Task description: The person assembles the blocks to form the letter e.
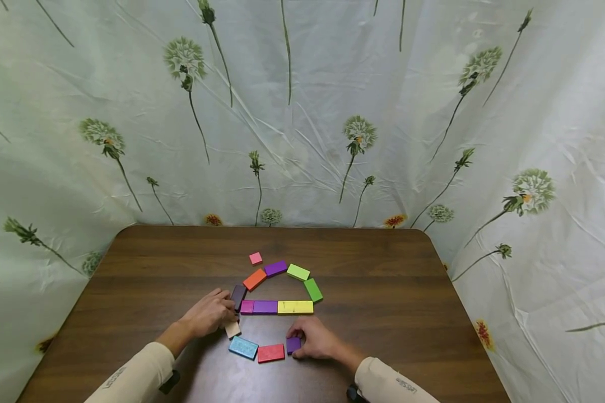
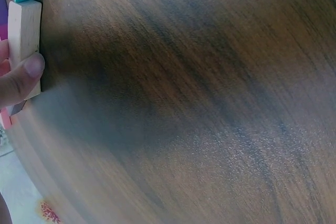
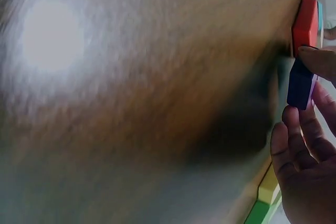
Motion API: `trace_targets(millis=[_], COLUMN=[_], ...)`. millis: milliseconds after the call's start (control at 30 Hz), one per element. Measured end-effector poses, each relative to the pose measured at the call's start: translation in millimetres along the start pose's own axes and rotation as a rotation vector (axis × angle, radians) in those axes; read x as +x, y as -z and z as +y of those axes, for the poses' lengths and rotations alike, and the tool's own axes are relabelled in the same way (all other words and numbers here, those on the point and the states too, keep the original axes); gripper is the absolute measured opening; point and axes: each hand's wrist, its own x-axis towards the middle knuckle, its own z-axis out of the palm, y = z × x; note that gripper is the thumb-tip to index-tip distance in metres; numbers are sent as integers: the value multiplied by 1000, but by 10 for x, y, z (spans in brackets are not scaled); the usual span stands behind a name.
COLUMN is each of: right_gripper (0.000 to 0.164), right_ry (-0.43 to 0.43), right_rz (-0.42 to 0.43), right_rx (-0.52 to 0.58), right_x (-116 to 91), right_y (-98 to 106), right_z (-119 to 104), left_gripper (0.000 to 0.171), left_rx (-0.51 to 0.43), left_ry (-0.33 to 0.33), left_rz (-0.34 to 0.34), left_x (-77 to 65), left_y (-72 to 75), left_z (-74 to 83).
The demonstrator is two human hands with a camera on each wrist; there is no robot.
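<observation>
Wooden blocks lie in a ring on the table. At the ring's lower left, my left hand (image 1: 210, 314) pinches a natural wood block (image 2: 25, 30), its thumb on one side and fingertips on the other. Against that block's end lies a light blue block (image 1: 243, 347); a dark block (image 1: 238, 297) sits just above the hand. My right hand (image 1: 315, 337) grips a purple block (image 1: 293, 345) between thumb and fingers, close to the end of a red block (image 1: 270, 353). Across the ring's middle runs a row with a magenta block (image 1: 247, 307), a purple one and a yellow block (image 1: 295, 307).
The ring's upper part has an orange block (image 1: 254, 280), another purple block (image 1: 275, 268), a lime block (image 1: 298, 272) and a green block (image 1: 313, 290). Outside it lies a small pink block (image 1: 255, 258). A flower-patterned curtain (image 1: 302, 129) hangs behind the brown table (image 1: 383, 280).
</observation>
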Motion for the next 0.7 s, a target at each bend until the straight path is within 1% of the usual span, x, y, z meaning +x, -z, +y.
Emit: trace_targets(millis=[167,267,367,567,700], right_gripper=[30,31,32,33,31], right_ry=[11,-13,-19,36,32], right_rz=[-6,-11,-12,2,-12], right_rx=[-5,11,21,15,9], right_x=[14,18,20,4,3], right_y=[-75,-106,-127,-139,-128], right_z=[6,15,25,23,15], left_gripper=[13,13,15,17,16], left_rx=[-7,-5,-2,0,5], left_ry=[20,12,-4,-15,-1], left_rz=[-24,-15,1,14,-2], left_x=[-2,-2,-5,-4,-2], left_y=[11,12,10,-1,8], left_z=[1,3,2,3,3])
